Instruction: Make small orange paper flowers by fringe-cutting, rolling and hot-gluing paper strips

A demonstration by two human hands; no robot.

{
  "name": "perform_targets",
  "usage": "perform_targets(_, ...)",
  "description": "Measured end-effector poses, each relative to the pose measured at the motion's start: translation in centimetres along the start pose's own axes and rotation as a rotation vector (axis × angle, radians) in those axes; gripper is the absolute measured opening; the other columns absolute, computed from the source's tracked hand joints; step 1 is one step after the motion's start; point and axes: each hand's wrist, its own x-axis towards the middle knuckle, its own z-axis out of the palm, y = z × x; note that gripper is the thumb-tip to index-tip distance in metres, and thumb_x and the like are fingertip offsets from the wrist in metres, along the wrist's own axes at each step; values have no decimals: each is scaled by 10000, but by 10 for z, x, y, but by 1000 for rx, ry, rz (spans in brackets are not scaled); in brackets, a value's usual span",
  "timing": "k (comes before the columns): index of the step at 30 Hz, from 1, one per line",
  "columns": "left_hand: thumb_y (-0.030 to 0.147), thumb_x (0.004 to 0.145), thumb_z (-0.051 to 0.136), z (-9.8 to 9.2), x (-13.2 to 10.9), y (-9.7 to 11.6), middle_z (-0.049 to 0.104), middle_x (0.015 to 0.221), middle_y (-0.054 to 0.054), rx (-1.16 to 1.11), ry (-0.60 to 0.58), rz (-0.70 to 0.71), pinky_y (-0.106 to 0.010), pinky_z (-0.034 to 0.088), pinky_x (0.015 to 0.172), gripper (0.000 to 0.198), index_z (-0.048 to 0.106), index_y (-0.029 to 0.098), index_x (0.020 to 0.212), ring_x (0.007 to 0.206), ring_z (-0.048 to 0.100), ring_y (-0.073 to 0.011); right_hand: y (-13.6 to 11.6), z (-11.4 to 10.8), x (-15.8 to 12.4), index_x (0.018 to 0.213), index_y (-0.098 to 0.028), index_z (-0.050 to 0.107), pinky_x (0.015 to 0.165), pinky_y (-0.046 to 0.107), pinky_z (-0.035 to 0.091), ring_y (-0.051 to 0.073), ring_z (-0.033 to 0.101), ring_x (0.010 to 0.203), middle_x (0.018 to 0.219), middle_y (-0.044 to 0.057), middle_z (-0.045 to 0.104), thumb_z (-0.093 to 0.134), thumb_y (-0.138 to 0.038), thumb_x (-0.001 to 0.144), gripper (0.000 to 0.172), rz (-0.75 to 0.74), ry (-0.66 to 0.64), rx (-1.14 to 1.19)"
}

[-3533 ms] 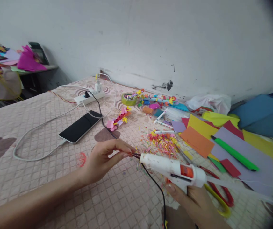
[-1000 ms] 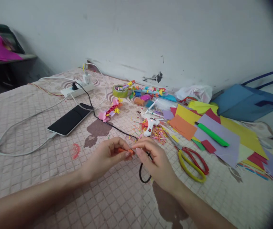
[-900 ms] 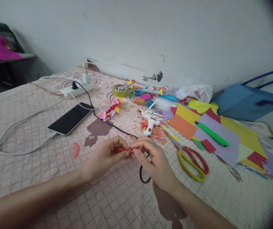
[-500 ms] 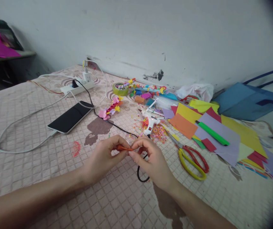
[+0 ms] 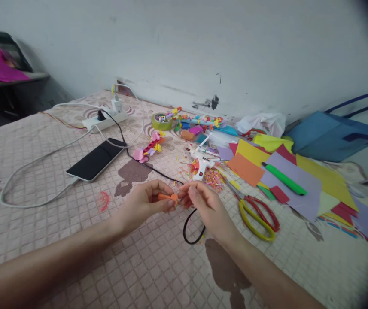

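Between the thumb and fingers of my left hand point(image 5: 148, 199) is a small orange paper piece point(image 5: 167, 197), narrow, with a rounded end toward the right. Just beside that end is my right hand point(image 5: 205, 206), its thumb lifted away from the partly curled fingers. Whether those fingertips touch the paper I cannot tell. Behind my hands a white glue gun point(image 5: 201, 169) lies among small colourful paper scraps point(image 5: 216, 178). Its black cord point(image 5: 185, 231) loops under my right hand.
Red and yellow-handled scissors point(image 5: 257, 219) lie to the right, beside coloured paper sheets point(image 5: 295, 176) and a green cutter point(image 5: 285, 178). Decorated sticks point(image 5: 148, 148) and a tape roll point(image 5: 162, 122) are farther back. A phone point(image 5: 95, 161) and power strip point(image 5: 104, 122) are at left.
My right thumb has lifted off its pinch beside the orange paper piece. The piece has turned, and its rounded end now shows in my left hand.
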Motion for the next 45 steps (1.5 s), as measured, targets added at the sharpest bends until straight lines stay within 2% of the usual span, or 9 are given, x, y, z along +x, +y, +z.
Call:
perform_targets(5, 211, 708, 709, 3, 0, 7, 684, 771, -4, -1, 1, -15, -246, 502, 657, 229, 582, 156, 890, 711, 658, -126, -4, -9, 2, 881, -198, 593, 653, 265, 490, 134, 600, 712, 852, 37, 656, 493, -428, 900, 252, -3, 81, 108)
perform_targets(10, 235, 714, 726, 16, 0, 16, 698, 864, -20, -17, -56, -32, -255, 508, 728, 219, 624, 163, 894, 761, 650, -119, -10, -36, -9, 860, -204, 599, 620, 252, 471, 122, 571, 657, 799, 11, 642, 576, -390, 855, 187, -24, 172, 155)
perform_targets(19, 239, 821, 644, 85, 2, 45, 698, 821, -37, -368, -250, -126, -184, 515, 674, 105, 665, 136, 813, 700, 645, -88, 11, -99, -31, 705, -203, 493, 507, 218, 368, 84, 417, 495, 561, -67, 436, 537, -371, 887, 252, -165, 449, 149)
perform_targets(24, 235, 806, 667, 117, 10, 33, 697, 833, -34, -472, -348, -222, -158, 511, 654, 104, 654, 132, 797, 700, 650, -77, 5, -106, -36, 623, -203, 453, 417, 204, 355, 77, 361, 396, 458, -85, 365, 524, -489, 862, 379, -121, 486, 288)
perform_targets(28, 264, 806, 666, 117, 20, 9, 699, 831, -45, -412, -299, -260, -159, 509, 645, 147, 651, 118, 803, 681, 645, -72, 2, -109, -36, 621, -174, 549, 407, 216, 414, 86, 433, 392, 467, -25, 524, 496, -617, 813, 486, -41, 438, 332)
perform_targets(32, 246, 787, 685, 106, 25, -2, 700, 849, -49, -363, -294, -258, -181, 509, 670, 138, 640, 121, 823, 729, 655, -96, 4, -107, -39, 803, -162, 625, 414, 219, 452, 80, 480, 430, 726, 49, 674, 424, -671, 816, 548, -5, 334, 335)
perform_targets(36, 245, 791, 679, 98, 27, -1, 683, 801, -32, -274, -278, -185, -195, 490, 658, 135, 621, 125, 808, 702, 639, -94, 5, -93, -46, 978, -195, 605, 389, 220, 455, 51, 467, 409, 974, 66, 657, 385, -652, 847, 524, 107, 120, 292)
perform_targets(41, 276, 795, 666, 95, 28, 2, 668, 759, -19, -180, -205, -74, -202, 454, 643, 158, 601, 134, 818, 661, 595, -83, 7, -81, -50, 1105, -220, 545, 400, 241, 485, 60, 477, 406, 854, 21, 619, 378, -630, 866, 502, 209, -83, 369)
perform_targets(45, 282, 787, 657, 96, 28, 6, 628, 659, 7, -41, -138, 11, -205, 428, 583, 166, 593, 129, 804, 590, 550, -80, 5, -85, -50, 1107, -212, 528, 405, 195, 451, 57, 450, 402, 658, -43, 573, 533, -479, 863, 361, 177, -27, 280)
